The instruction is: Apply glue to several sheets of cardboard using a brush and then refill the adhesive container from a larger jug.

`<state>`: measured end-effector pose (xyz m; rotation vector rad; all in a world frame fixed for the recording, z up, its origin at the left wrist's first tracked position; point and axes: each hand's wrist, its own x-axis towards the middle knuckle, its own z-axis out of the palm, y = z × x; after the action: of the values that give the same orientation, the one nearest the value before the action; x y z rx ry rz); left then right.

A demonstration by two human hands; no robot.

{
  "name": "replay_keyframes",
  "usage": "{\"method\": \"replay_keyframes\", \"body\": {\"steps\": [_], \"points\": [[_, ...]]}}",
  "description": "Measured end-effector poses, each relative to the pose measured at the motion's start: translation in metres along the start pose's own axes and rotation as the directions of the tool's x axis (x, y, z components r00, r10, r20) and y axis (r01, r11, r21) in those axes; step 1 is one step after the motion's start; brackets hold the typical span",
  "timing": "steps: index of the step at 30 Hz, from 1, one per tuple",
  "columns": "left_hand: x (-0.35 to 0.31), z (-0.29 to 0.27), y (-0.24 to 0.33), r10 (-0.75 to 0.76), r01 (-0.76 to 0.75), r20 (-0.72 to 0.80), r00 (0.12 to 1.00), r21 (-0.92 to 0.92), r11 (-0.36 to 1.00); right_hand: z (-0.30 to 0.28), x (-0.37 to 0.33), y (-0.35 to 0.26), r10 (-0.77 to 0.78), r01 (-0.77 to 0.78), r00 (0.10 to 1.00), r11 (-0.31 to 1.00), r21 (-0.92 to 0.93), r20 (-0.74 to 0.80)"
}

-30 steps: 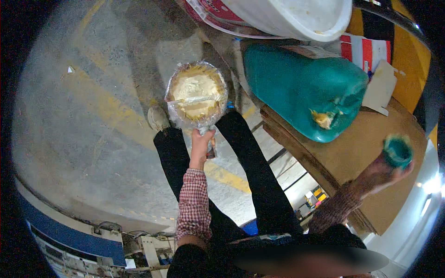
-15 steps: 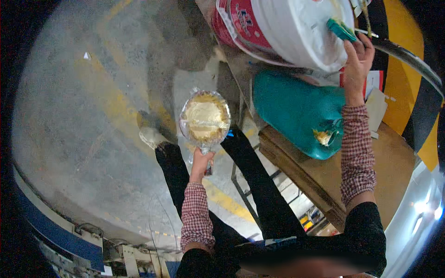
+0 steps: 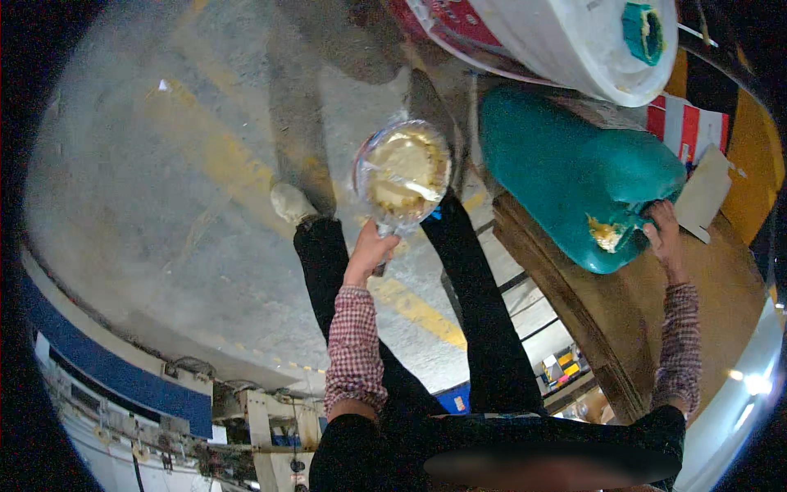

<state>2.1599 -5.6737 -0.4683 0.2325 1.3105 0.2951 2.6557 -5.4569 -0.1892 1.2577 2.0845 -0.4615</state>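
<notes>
My left hand [image 3: 375,248] is closed round the handle of a round, clear-walled dipper [image 3: 407,174], held level above the floor. Pale yellow shows inside it, with darker yellow-brown residue round the wall. On the right, a green plastic jerrycan [image 3: 566,164] lies on its side on a brown board. The fingers of my right hand [image 3: 662,225] curl round its handle, close to the mouth, which is crusted with yellow-white residue; the fingertips are partly hidden. A green screw cap [image 3: 643,34], with yellow residue on its rim, rests on the white bucket [image 3: 590,41] beyond the jerrycan.
The brown tabletop [image 3: 656,312] has a worn edge beside my right leg. A pale flat piece [image 3: 707,193] and a red-and-white striped box [image 3: 689,127] lie past the jerrycan. Yellow lines mark the grey concrete floor [image 3: 221,271]. A blue-and-white structure [image 3: 123,365] stands lower left.
My right hand has left the green cap on the bucket and come down to the jerrycan's handle. My left hand still holds the dipper, now slightly higher and farther right in view.
</notes>
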Motion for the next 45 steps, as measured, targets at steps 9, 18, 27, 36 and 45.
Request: {"method": "replay_keyframes", "body": {"steps": [9,18,27,36,45], "points": [[0.082,-0.055,-0.046,0.096,-0.119,0.196,0.976,0.107,0.987,-0.023,0.009,-0.078,0.069,-0.102,0.978,0.982,0.161,0.196],[0.113,-0.087,-0.035,-0.012,-0.061,0.264,0.965,0.266,0.962,-0.068,0.024,-0.207,0.083,-0.171,0.896,0.971,0.167,0.436],[0.102,-0.084,-0.004,-0.07,-0.041,0.274,0.959,0.379,0.924,-0.065,0.023,-0.236,0.043,-0.187,0.908,0.932,0.311,0.417],[0.066,-0.047,-0.029,0.636,-0.123,-0.537,0.555,0.703,0.701,-0.023,0.072,-0.286,-0.235,0.206,0.968,0.944,0.259,0.086],[-0.092,0.171,0.066,0.316,-0.538,-0.461,0.829,-0.507,0.673,-0.007,0.106,-0.317,-0.065,-0.056,0.959,0.91,0.411,0.275]]}}
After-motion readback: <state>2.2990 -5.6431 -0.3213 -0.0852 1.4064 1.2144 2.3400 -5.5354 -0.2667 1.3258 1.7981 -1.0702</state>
